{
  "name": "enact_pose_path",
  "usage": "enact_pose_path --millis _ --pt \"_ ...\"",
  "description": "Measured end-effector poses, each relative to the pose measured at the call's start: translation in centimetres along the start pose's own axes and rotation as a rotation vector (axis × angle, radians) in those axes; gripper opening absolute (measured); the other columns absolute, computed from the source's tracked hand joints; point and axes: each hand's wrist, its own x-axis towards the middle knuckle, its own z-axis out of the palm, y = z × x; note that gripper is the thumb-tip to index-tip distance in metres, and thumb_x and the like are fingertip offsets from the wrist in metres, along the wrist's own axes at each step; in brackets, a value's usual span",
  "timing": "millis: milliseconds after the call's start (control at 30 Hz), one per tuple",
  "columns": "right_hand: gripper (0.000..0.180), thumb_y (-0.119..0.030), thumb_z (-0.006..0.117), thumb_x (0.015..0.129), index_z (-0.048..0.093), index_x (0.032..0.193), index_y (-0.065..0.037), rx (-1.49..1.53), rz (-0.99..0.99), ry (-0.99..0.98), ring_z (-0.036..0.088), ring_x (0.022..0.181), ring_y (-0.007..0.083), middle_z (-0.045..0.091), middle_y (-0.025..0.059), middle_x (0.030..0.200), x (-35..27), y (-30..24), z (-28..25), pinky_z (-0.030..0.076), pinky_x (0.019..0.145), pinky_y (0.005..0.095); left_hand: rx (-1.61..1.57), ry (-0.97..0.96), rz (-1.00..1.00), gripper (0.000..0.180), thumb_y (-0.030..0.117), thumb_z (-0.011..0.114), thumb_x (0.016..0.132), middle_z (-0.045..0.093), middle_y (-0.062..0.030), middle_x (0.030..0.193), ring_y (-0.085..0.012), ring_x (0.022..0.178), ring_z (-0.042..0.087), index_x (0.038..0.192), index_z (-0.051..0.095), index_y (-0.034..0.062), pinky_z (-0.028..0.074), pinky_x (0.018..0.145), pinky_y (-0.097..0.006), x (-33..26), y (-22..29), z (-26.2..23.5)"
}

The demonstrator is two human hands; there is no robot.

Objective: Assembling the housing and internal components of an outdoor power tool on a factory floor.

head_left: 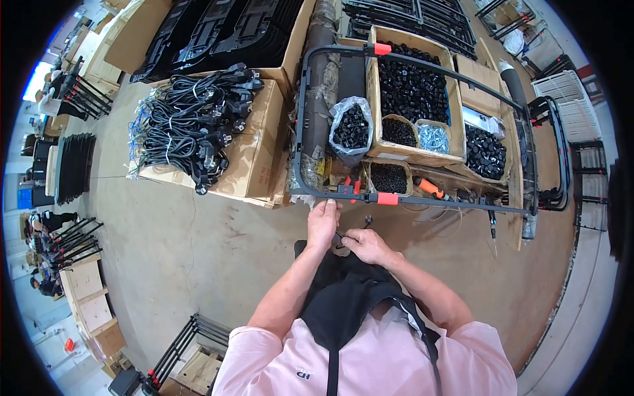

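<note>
Just below the near bar of a black tubular frame (449, 204) with red clips, my left hand (323, 223) is closed, fingertips pinched close to the bar. My right hand (368, 247) is closed beside it, lower and to the right. Between the two hands runs a thin black cord (339, 235), and both appear to grip it; the fingers hide most of it. A small dark end piece (368, 220) with a light tip sticks up above my right hand. The frame rests over a workbench and its part boxes. A red clip (387, 198) sits on the near bar.
A wooden box (374, 86) holds black plastic parts; smaller bins hold screws (434, 138) and black caps (485, 153). An orange-handled tool (430, 189) lies near the bench edge. Bundled power cables (191, 125) cover a carton (254, 158) on the left. Other people work far left.
</note>
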Motion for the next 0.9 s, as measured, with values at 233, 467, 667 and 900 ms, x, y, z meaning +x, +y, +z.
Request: enact_pose_path --millis 233,467,667,900 --pt "0.031 -0.03 0.062 0.102 0.073 0.1 -0.001 0.047 -0.027 0.052 0.073 0.087 0.038 0.074 0.0203 0.089 0.4 0.2 0.4 0.056 0.079 0.0472 0.314 0.029 0.123 0.03 0.025 0.056 0.111 0.054 0.0048 0.072 -0.0059 0.064 0.046 0.101 0.073 0.0015 0.04 0.059 -0.027 -0.5 1.3 -0.5" --pt "0.033 -0.033 0.063 0.104 0.072 0.104 -0.001 0.055 -0.016 0.014 0.072 0.09 0.0367 0.072 0.0227 0.092 0.7 0.8 1.2 0.054 0.08 0.0466 -0.248 -0.068 -0.06 0.032 0.025 0.056 0.113 0.055 0.0038 0.076 -0.0071 0.069 0.049 0.109 0.071 -0.002 0.041 0.064 -0.026 0.2 -0.1 -1.6" --pt "0.029 -0.027 0.061 0.104 0.076 0.11 -0.002 0.184 0.045 0.032 0.072 0.099 0.0382 0.075 0.0204 0.103 0.8 1.7 2.2 0.056 0.087 0.0459 -0.085 -0.048 -0.077 0.029 0.024 0.049 0.116 0.059 0.0013 0.079 -0.0083 0.074 0.053 0.111 0.067 0.0019 0.044 0.069 -0.025 -0.3 1.0 -0.7" --pt "0.028 -0.025 0.063 0.103 0.075 0.115 -0.003 0.205 0.133 -0.023 0.073 0.1 0.0388 0.076 0.0203 0.103 1.0 1.2 2.0 0.057 0.087 0.0457 -0.125 -0.03 -0.022 0.022 0.023 0.047 0.116 0.063 -0.0007 0.085 -0.0081 0.078 0.056 0.113 0.059 0.0053 0.046 0.076 -0.027 -1.2 1.4 0.2"
